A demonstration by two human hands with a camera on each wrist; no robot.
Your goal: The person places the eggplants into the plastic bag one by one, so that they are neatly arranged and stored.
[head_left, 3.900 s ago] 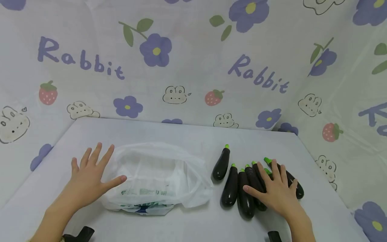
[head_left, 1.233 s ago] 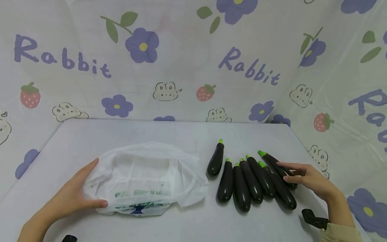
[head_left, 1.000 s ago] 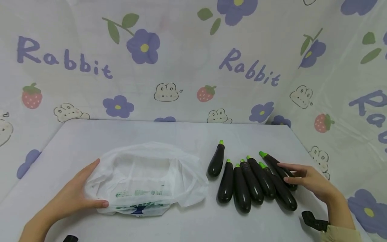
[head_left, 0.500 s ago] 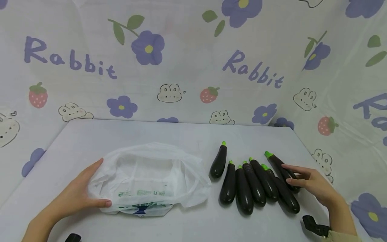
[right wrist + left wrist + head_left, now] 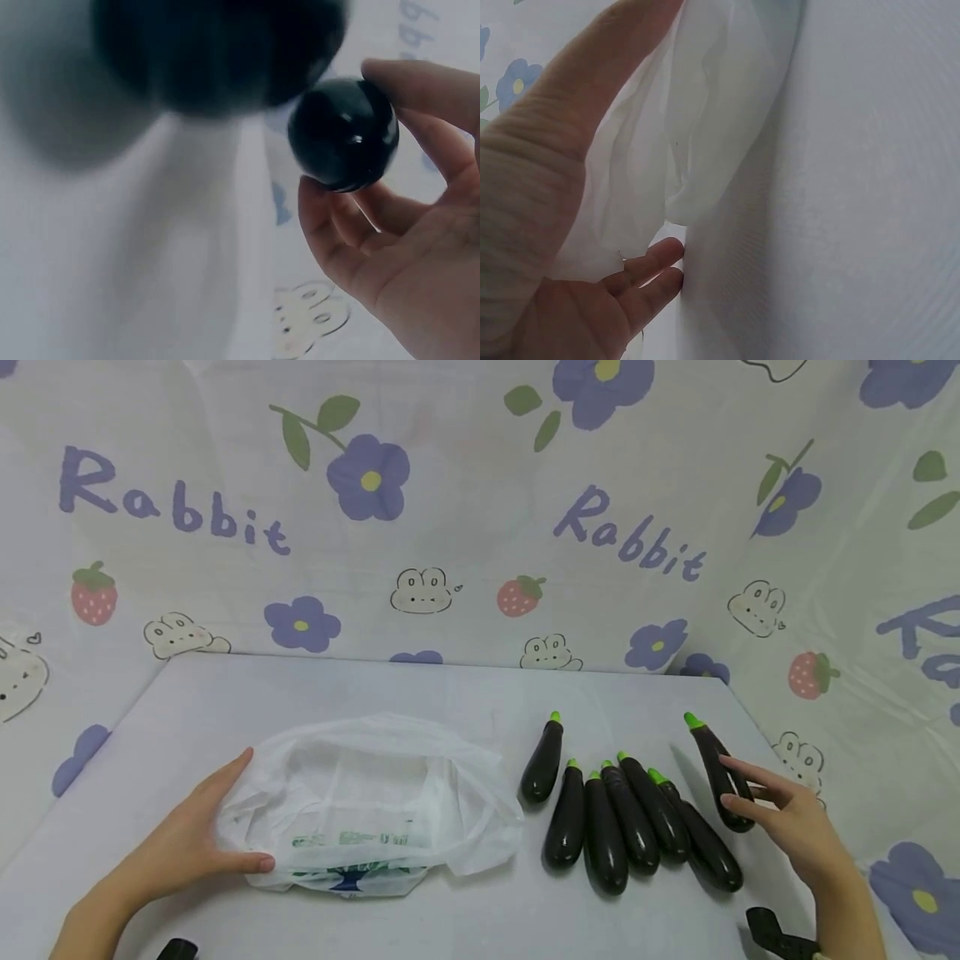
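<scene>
In the head view my right hand (image 5: 798, 827) pinches a dark, glossy eggplant (image 5: 722, 768) by its thick lower part, between thumb and fingers. Its green stem end points up and left, and a shadow shows on the table to its left. The right wrist view has this eggplant's round end (image 5: 343, 135) between the fingertips. Over at the left, my left hand (image 5: 183, 839) is spread against the side of a white plastic bag (image 5: 375, 810), thumb along the front and fingers partly hidden behind. The bag lies with its mouth gaping; in the left wrist view, thin plastic (image 5: 720, 112) hangs between thumb and fingers.
Several more eggplants (image 5: 606, 835) lie in a fanned row right of the bag, and a single eggplant (image 5: 543, 760) sits slightly behind them. The white table (image 5: 450, 689) is backed by a printed cloth (image 5: 465, 510) with flowers, rabbits and strawberries.
The right hand first hovered spread over the eggplants, then took hold of the rightmost one; it is now lifted off the table. The left hand came down to the bag's left side and stays there.
</scene>
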